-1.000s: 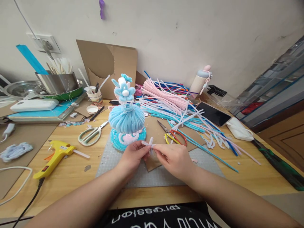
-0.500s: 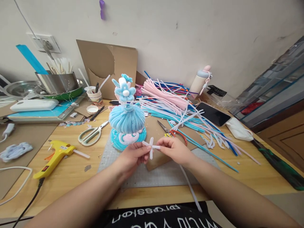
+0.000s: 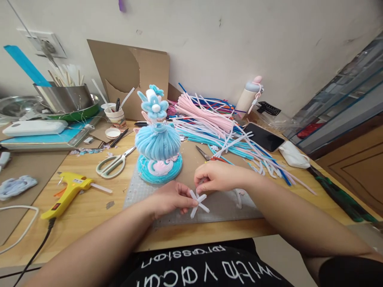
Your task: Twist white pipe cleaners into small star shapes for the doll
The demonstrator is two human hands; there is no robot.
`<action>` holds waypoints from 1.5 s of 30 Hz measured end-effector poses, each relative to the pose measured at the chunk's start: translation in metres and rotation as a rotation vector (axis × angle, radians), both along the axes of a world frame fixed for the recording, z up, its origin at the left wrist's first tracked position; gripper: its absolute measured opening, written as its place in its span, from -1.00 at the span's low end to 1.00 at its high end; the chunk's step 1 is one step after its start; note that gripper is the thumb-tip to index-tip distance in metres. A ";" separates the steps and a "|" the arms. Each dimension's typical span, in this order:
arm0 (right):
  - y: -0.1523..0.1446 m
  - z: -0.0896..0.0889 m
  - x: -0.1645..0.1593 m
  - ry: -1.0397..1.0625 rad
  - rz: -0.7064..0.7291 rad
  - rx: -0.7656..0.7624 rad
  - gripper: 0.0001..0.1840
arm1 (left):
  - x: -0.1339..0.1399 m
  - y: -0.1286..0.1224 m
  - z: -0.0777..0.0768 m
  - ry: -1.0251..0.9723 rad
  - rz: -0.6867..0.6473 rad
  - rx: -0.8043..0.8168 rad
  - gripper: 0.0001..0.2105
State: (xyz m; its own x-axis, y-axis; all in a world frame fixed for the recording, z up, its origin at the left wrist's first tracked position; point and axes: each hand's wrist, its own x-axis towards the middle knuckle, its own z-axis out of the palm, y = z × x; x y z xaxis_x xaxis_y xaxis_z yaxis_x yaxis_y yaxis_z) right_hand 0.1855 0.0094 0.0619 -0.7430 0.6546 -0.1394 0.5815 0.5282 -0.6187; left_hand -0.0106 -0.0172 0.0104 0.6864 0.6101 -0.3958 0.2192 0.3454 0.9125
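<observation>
My left hand (image 3: 176,198) pinches a small white pipe-cleaner star (image 3: 199,204) between thumb and fingers, above the grey cutting mat (image 3: 167,219). Curled in at the star's upper arm is my right hand (image 3: 214,175), closed with its fingertips on the white pipe cleaner. A curved white pipe-cleaner end (image 3: 238,198) shows below the right wrist; whether it joins the star is hidden. Just behind my hands stands a blue pipe-cleaner figure (image 3: 158,141) with a pleated skirt, a flower and a round turquoise base.
Green-handled scissors (image 3: 112,165) and a yellow glue gun (image 3: 70,189) lie to the left. Orange-handled scissors (image 3: 203,153) lie partly behind my right hand. Pink, white and blue pipe cleaners (image 3: 206,115) pile up behind, beside a phone (image 3: 263,136) and a bottle (image 3: 249,95).
The star has come nearer to me and turned. My right hand has shifted from its right arm to above it, and the long white strand no longer hangs to my lap.
</observation>
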 end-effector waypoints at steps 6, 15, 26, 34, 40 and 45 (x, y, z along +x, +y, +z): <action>-0.012 0.022 -0.024 -0.226 -0.194 -0.014 -0.86 | 0.002 0.001 -0.011 0.051 0.099 0.096 -0.84; -0.050 0.006 -0.041 -0.274 -0.263 0.567 -0.79 | 0.009 0.000 -0.011 -0.015 0.482 0.092 -0.92; -0.066 -0.033 -0.034 0.114 -0.517 0.611 -0.76 | 0.009 0.001 -0.017 -0.358 0.670 -0.137 -0.84; -0.062 -0.040 -0.029 0.216 -0.586 0.520 -0.74 | 0.009 0.000 -0.012 -0.410 0.658 -0.326 -0.92; -0.066 -0.041 -0.032 0.037 -0.511 0.677 -0.72 | 0.011 0.001 -0.012 -0.433 0.688 -0.335 -0.88; -0.065 -0.042 -0.033 -0.067 -0.474 0.738 -0.73 | 0.012 -0.001 -0.011 -0.447 0.704 -0.373 -0.86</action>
